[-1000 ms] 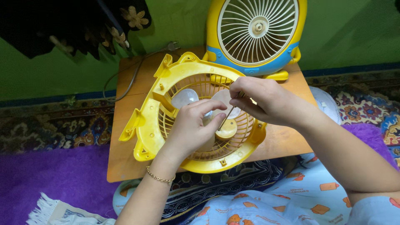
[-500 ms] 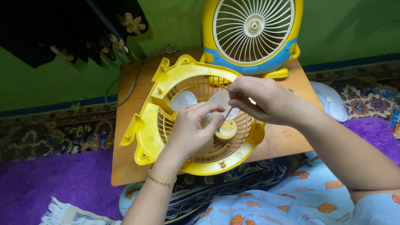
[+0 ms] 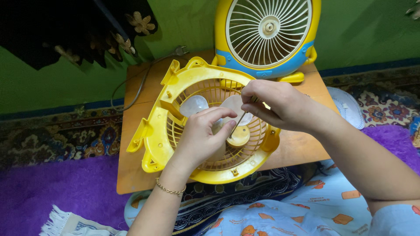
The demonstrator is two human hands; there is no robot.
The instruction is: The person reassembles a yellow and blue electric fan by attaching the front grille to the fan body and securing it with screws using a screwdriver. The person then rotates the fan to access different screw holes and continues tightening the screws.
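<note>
A second fan [image 3: 267, 37], yellow and blue with a pale round grille, is stood upright at the far edge of the low wooden table [image 3: 135, 131]. A grey cord with a plug [image 3: 180, 50] is trailed beside it. A purple rug [image 3: 65, 188] is spread below the green wall [image 3: 363, 30].

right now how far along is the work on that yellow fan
Done: the yellow plastic fan housing lies flat on the small wooden table, apart from the upright yellow and blue fan front. In hand: the left hand steadies the translucent fan blades while the right hand pinches a thin metal rod at the hub. Left: the two halves remain unjoined.
</note>
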